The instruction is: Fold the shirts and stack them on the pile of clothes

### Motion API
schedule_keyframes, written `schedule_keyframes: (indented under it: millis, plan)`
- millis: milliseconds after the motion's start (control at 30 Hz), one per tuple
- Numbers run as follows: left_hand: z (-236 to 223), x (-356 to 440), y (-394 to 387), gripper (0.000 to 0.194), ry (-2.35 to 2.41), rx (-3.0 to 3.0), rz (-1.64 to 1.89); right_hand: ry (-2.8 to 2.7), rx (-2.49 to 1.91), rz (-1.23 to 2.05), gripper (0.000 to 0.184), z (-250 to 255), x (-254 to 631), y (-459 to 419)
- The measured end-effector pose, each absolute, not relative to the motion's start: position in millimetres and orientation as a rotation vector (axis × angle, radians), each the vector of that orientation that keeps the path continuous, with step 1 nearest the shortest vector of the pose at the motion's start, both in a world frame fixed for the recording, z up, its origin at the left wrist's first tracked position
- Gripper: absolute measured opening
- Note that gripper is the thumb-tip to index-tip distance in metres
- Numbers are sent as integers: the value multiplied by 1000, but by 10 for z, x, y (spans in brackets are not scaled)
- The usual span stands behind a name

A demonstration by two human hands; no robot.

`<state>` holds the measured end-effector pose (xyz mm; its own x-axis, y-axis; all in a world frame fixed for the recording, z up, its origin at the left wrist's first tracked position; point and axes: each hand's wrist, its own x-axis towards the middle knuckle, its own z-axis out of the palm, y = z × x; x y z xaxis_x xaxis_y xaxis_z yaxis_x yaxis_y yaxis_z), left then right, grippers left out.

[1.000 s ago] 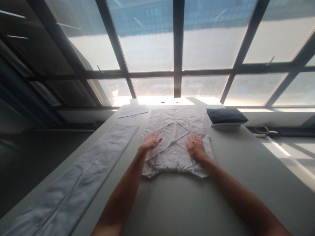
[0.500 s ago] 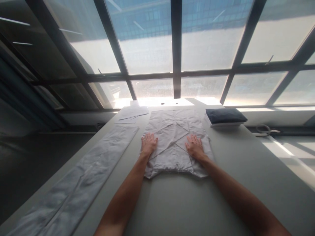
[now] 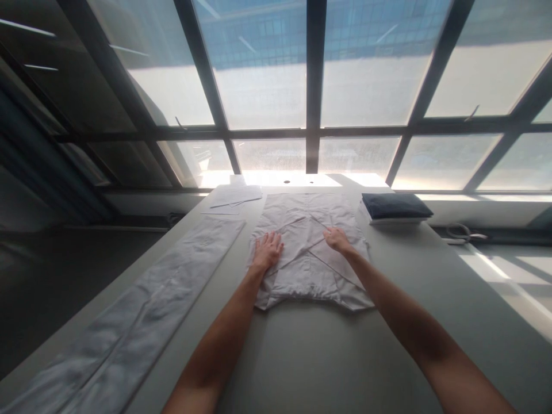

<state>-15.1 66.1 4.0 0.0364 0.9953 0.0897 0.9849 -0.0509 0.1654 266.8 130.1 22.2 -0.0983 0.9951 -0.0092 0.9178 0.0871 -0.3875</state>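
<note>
The garment lies folded on the tabletop, our left hand spread flat on it, our right hand curled at a fold; we cannot tell if it grips. We judge the garment light, soft, best held by its edges.

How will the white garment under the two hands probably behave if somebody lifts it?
The white garment will probably hang floppy, since its cloth shows many creases. Its layers may shift apart, because diagonal edges overlap on top. Rolling seems unlikely: it lies flat on the table.
</note>
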Motion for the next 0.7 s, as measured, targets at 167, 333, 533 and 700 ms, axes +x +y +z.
schedule_keyframes:
  millis: [167,333,533,700]
  plan:
    - [-27,-171,700,42,2031,2127,691,-1979,-1971,456,57,283,2494,1357]
    - [-59,-162,841,45,1915,2024,1020,-1996,-1608,418,64,254,2172,1114]
    - [-67,-125,859,63,1472,1768,1330,-2303,-1002,535,62,192,1744,749]
    - [-41,-106,826,64,1514,1750,1247,-2514,-574,659,45,253,1758,536]
